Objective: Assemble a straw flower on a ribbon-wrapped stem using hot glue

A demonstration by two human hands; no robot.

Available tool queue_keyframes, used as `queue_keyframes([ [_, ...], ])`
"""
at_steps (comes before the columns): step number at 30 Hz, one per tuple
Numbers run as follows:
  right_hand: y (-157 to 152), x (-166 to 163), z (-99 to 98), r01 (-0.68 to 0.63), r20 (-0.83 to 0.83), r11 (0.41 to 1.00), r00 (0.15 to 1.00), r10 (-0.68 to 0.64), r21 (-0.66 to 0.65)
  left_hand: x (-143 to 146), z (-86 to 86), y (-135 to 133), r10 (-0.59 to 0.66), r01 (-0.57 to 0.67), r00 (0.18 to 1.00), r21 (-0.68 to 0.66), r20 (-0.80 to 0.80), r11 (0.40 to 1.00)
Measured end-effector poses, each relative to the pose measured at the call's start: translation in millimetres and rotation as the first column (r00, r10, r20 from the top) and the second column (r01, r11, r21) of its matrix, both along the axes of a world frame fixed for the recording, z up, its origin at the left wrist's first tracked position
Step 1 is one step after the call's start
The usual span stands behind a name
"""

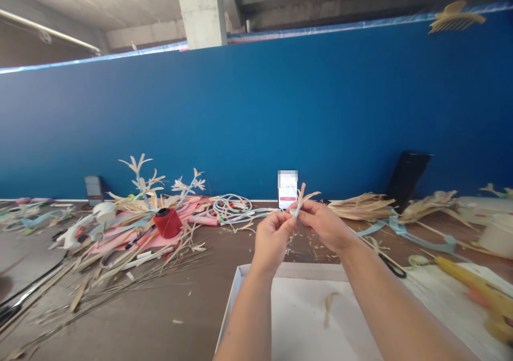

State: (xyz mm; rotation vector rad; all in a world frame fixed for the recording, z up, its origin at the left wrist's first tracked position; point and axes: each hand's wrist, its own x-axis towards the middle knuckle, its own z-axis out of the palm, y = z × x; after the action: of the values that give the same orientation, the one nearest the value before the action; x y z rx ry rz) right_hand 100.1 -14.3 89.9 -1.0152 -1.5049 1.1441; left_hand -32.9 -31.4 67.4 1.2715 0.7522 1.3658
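White tray (240, 286) nearest on the table (160, 307), just beyond it left hand (272, 238) and right hand (324, 225) together, fingertips pinched on a small straw flower (301, 198) between them, phone (287, 189) farther back.

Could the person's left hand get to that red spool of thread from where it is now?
Probably yes: the red spool sits in the open, left of the left hand, only loose straw strips around it. But that hand is pinching a small straw piece.
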Motion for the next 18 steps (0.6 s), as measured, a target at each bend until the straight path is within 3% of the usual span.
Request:
queue_keyframes([
  [7, -3, 3, 2.5, -0.100, -0.068, 0.995, 0.993, 0.100, 0.005, 0, 0.1, 1, -0.088, 0.089, 0.990, -0.011, 0.112, 0.996],
  [12, -8, 9, 8.1, -0.184, -0.130, 0.980, 0.976, 0.173, -0.081, 0, -1.6, 2, -0.101, 0.102, 0.988, -0.004, 0.120, 0.995],
  [18, -8, 12, 7.7, -0.206, -0.126, 0.977, 0.972, 0.198, -0.051, 1, -3.1, 2, -0.083, 0.085, 0.991, -0.016, 0.108, 0.996],
])
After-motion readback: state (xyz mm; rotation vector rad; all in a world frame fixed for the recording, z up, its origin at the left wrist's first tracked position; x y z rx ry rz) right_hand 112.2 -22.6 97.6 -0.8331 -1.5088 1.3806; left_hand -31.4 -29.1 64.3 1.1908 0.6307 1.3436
